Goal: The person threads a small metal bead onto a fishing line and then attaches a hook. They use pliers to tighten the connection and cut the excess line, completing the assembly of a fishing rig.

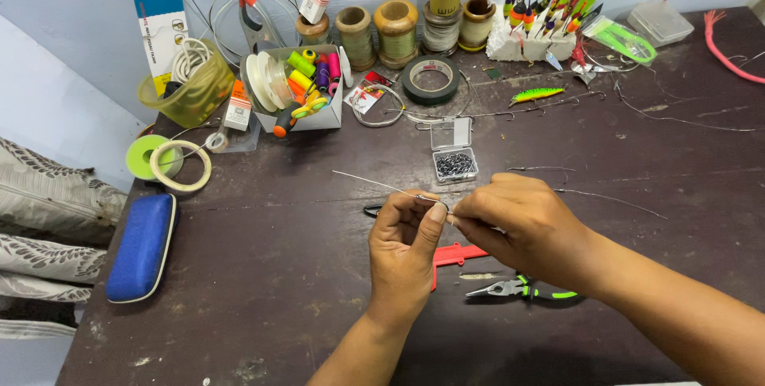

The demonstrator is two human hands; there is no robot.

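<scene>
Wire, thin and silvery, pinched between left hand and right hand.

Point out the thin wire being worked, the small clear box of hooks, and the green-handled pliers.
thin wire (370, 180), head view, on the bare stretch left of the fingers.
small clear box of hooks (455, 165), head view, on the hook-filled tray.
green-handled pliers (500, 288), head view, on the metal jaws.

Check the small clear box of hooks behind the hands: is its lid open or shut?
Open. The small clear box has its lid hinged up and back, leaving the dark hooks inside uncovered.
</scene>
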